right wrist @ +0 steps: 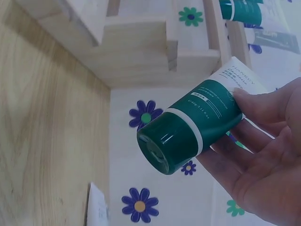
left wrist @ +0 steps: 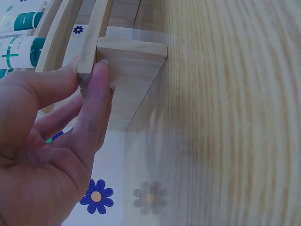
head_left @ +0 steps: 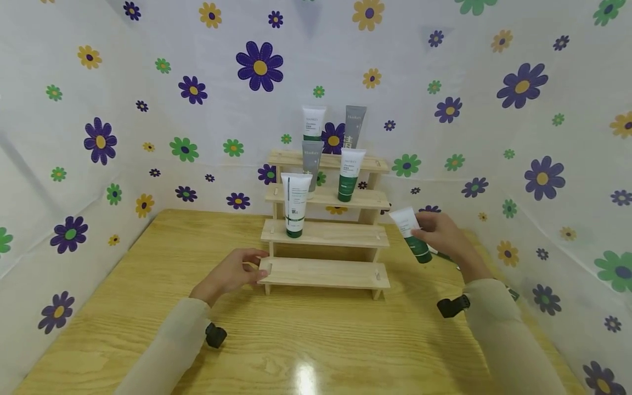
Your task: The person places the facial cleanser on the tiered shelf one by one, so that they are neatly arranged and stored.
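My left hand (head_left: 232, 274) pinches the left end of the lowest step of a wooden stepped display rack (head_left: 321, 272), thumb above and fingers beneath in the left wrist view. Right of the rack, my right hand (head_left: 441, 236) holds a white squeeze tube (right wrist: 202, 113) with a green lower half and green cap. It is tilted, cap down, held between thumb and fingers above the table. On the second step from the bottom, toward the left, stands a white tube (head_left: 295, 203) with a green cap. One step higher stand a grey tube (head_left: 311, 159) and a green-and-white tube (head_left: 350, 175).
On the top step are another green-and-white tube (head_left: 314, 122) and a grey tube (head_left: 354, 123). A white tube (right wrist: 96, 207) lies on the table near my right hand, partly hidden in the head view. Flower-patterned cloth (head_left: 207, 109) surrounds the wooden table (head_left: 296, 334) at the back and sides.
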Demonstrator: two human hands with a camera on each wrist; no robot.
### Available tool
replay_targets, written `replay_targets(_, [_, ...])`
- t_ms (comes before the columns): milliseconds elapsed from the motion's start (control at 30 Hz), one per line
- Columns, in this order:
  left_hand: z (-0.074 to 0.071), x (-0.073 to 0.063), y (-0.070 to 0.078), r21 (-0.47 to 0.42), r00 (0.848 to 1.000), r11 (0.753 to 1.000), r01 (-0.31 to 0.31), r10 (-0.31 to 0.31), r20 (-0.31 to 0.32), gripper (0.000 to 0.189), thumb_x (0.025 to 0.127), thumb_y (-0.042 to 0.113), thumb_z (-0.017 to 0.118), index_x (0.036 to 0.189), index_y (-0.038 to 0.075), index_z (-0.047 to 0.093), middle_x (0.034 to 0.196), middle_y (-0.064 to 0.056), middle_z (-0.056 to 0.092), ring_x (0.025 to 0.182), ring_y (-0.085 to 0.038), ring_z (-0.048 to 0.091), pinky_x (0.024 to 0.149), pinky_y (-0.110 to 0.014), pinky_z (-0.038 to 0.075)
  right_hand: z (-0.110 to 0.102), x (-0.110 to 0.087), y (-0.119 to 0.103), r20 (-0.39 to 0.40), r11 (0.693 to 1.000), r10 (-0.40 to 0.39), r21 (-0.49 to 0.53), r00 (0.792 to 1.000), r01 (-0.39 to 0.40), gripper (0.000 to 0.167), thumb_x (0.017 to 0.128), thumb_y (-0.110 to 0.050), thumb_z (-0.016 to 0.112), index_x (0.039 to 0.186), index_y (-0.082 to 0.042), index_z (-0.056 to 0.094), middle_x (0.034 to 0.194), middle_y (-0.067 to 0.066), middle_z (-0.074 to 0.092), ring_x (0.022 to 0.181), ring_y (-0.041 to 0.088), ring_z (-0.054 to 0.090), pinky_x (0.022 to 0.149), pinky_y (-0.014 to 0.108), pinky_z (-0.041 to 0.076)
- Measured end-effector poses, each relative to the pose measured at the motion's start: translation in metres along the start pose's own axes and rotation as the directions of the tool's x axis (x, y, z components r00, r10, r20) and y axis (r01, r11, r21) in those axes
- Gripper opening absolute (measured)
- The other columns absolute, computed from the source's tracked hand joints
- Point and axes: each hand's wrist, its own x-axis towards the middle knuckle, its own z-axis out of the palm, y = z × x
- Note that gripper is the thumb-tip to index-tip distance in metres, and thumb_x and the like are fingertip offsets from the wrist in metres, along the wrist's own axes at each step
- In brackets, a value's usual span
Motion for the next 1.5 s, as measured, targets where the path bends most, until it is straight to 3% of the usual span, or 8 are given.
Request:
replay_targets(167, [0.001, 0.001, -0.001, -0.006, 1.000, 1.000, -0.001, 0.001, -0.003, 0.051, 0.097, 0.017, 0.074, 0.144, 0.007, 0.057, 0.128, -0.018, 0.064, 0.090, -0.017, 0.071, 0.081, -0.036, 0.064, 0.005, 0.005, -0.012, -0.028, 0.999, 0.003, 0.050, 1.000, -0.001, 0.046, 0.104, -0.010, 0.059, 0.144, 0.012, 0.050, 0.133, 0.035, 0.063, 0.118, 0.048, 0.066, 0.098, 0.058, 0.057])
replay_targets(500, [0.001, -0.002, 0.002, -0.015, 1.000, 1.000, -0.001, 0.000, -0.008, 0.051, 0.097, 0.015, 0.073, 0.145, 0.005, 0.056, 0.127, -0.019, 0.065, 0.092, -0.018, 0.070, 0.080, -0.037, 0.064, 0.009, 0.013, -0.027, -0.098, 0.984, -0.002, 0.175, 0.995, 0.020, 0.044, 0.105, -0.008, 0.056, 0.147, 0.007, 0.049, 0.141, 0.032, 0.059, 0.126, 0.048, 0.062, 0.110, 0.062, 0.048])
replay_targets(933, [0.001, -0.001, 0.000, -0.009, 1.000, 1.000, -0.029, 0.029, -0.011, 0.050, 0.097, 0.012, 0.073, 0.143, 0.004, 0.057, 0.127, -0.021, 0.064, 0.089, -0.018, 0.070, 0.077, -0.036, 0.064, 0.022, 0.024, -0.054, -0.120, 0.958, -0.009, 0.282, 0.993, 0.042, 0.043, 0.104, -0.006, 0.057, 0.145, 0.005, 0.052, 0.144, 0.029, 0.058, 0.132, 0.046, 0.058, 0.116, 0.061, 0.043])
replay_targets(1200, [0.000, -0.001, 0.001, 0.008, 1.000, 1.000, -0.023, 0.023, -0.004, 0.052, 0.097, 0.014, 0.073, 0.145, 0.004, 0.056, 0.129, -0.021, 0.063, 0.090, -0.017, 0.071, 0.080, -0.037, 0.064, 0.034, 0.035, -0.066, -0.124, 0.949, -0.026, 0.308, 0.992, 0.064, 0.041, 0.103, -0.005, 0.059, 0.144, 0.003, 0.055, 0.141, 0.025, 0.062, 0.127, 0.039, 0.063, 0.110, 0.045, 0.051])
replay_targets(1367, [-0.001, 0.001, 0.002, 0.012, 1.000, 1.000, -0.028, 0.027, 0.010, 0.052, 0.098, 0.014, 0.072, 0.145, 0.003, 0.055, 0.129, -0.022, 0.062, 0.091, -0.018, 0.071, 0.080, -0.037, 0.064, 0.041, 0.039, -0.072, -0.133, 0.935, -0.032, 0.346, 0.991, 0.077, 0.041, 0.102, -0.002, 0.059, 0.143, 0.002, 0.056, 0.143, 0.024, 0.062, 0.130, 0.039, 0.062, 0.114, 0.052, 0.049])
replay_targets(1500, [-0.001, 0.000, 0.002, 0.005, 1.000, 1.000, -0.022, 0.022, 0.012, 0.051, 0.097, 0.014, 0.073, 0.144, 0.003, 0.056, 0.128, -0.022, 0.063, 0.091, -0.019, 0.071, 0.081, -0.037, 0.064, 0.049, 0.041, -0.074, -0.145, 0.927, -0.037, 0.365, 0.989, 0.088, 0.040, 0.102, -0.003, 0.060, 0.142, 0.002, 0.057, 0.141, 0.024, 0.063, 0.127, 0.039, 0.063, 0.113, 0.051, 0.050])
